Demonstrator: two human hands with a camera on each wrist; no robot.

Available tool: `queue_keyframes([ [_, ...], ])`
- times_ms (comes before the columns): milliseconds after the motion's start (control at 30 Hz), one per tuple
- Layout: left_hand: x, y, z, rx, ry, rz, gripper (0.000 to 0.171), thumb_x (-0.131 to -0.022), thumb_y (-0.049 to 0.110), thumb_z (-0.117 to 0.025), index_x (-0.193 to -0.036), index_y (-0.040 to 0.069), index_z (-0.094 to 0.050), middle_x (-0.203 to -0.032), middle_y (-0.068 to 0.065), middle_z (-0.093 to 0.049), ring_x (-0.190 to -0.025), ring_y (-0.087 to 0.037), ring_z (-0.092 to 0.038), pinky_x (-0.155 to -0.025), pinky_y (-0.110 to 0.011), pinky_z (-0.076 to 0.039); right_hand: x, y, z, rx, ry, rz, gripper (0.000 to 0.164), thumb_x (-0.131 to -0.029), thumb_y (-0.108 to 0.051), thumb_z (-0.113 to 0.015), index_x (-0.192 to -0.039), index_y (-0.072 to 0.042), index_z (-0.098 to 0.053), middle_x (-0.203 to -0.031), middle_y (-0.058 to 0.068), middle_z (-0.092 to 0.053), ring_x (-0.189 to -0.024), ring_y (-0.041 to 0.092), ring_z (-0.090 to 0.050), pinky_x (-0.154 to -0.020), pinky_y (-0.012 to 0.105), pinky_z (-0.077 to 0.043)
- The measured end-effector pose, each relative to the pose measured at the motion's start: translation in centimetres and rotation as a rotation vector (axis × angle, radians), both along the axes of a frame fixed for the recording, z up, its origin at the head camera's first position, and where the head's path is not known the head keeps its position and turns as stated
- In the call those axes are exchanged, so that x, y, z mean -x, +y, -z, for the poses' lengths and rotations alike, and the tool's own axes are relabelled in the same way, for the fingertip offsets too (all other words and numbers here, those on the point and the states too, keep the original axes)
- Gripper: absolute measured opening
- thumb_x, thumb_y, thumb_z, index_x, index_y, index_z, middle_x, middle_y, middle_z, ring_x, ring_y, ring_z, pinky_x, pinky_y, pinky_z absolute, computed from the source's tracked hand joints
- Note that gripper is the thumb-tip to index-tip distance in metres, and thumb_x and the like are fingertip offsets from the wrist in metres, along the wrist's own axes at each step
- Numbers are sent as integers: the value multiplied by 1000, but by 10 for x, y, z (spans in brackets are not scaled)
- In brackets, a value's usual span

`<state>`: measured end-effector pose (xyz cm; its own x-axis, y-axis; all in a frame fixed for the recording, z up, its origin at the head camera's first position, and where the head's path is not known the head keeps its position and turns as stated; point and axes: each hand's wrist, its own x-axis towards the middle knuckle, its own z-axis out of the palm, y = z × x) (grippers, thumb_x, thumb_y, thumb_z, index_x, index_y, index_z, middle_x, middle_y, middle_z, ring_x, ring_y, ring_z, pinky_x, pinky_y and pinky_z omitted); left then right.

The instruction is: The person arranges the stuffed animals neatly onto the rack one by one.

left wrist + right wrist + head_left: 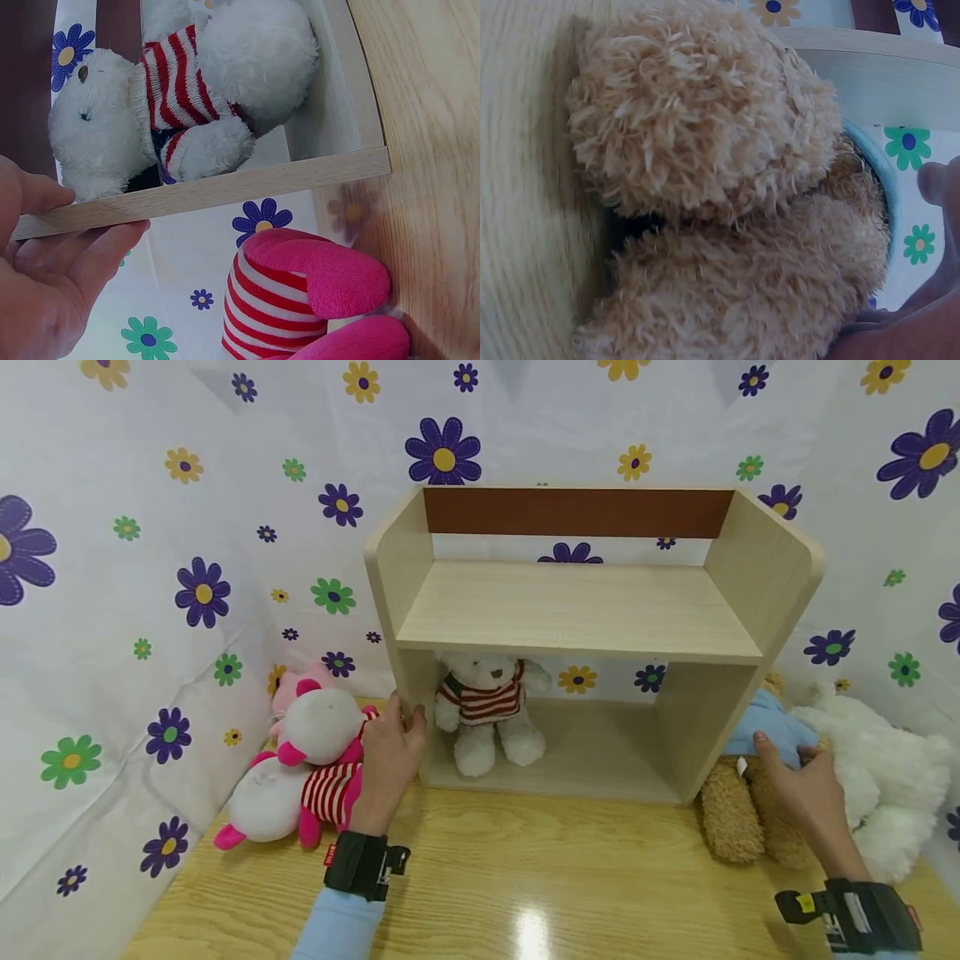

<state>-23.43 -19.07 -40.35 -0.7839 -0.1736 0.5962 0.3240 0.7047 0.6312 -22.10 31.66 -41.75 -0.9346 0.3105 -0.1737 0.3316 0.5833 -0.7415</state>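
Observation:
My left hand point(390, 760) grips the left side panel of a light wooden shelf point(577, 610), thumb and fingers on either side of its edge. A white teddy bear point(487, 710) in a red-striped sweater sits inside the lower compartment, against that panel. On the right, a brown teddy bear point(705, 127) in a blue shirt point(765, 727) stands beside the shelf with its legs on the table. My right hand point(810, 793) holds it at the shirt, thumb in front and fingers at its side; the fingertips are partly hidden.
Pink-and-white plush toys point(322, 777) lie piled left of the shelf. A fluffy white plush point(877, 768) sits at the far right, behind my right hand. The wooden table point(525, 860) extends in front, and a flowered cloth point(225, 527) hangs behind.

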Motion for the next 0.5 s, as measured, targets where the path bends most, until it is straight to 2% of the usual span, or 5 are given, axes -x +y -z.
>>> queue_keyframes([
  [167, 1, -1, 4, 14, -3, -8, 29, -98, 8, -63, -122, -8, -62, -85, -26, -73, -58, -25, -60, -51, -34, -49, 5, 0, 1, 35, -55, -23, 113, -96, -73, -31, -155, 13, 15, -154, 52, -4, -138, 67, -26, -102, 71, -38],
  [300, 0, -1, 4, 14, -3, -14, 29, -97, 8, -63, -121, -8, -63, -82, -25, -72, -57, -25, -56, -51, -33, -44, 7, -2, 3, 69, -52, 18, 114, -96, -73, -34, -156, 11, 14, -157, 50, -1, -140, 66, -23, -106, 72, -35],
  [500, 0, -1, 2, -9, -26, 6, 33, -98, 8, -62, -127, -8, -61, -97, -29, -75, -65, -29, -67, -58, -43, -57, 9, -6, 4, 132, 8, 117, 110, -96, -67, -43, -159, 10, 5, -162, 42, -4, -145, 61, -23, -112, 69, -33],
])
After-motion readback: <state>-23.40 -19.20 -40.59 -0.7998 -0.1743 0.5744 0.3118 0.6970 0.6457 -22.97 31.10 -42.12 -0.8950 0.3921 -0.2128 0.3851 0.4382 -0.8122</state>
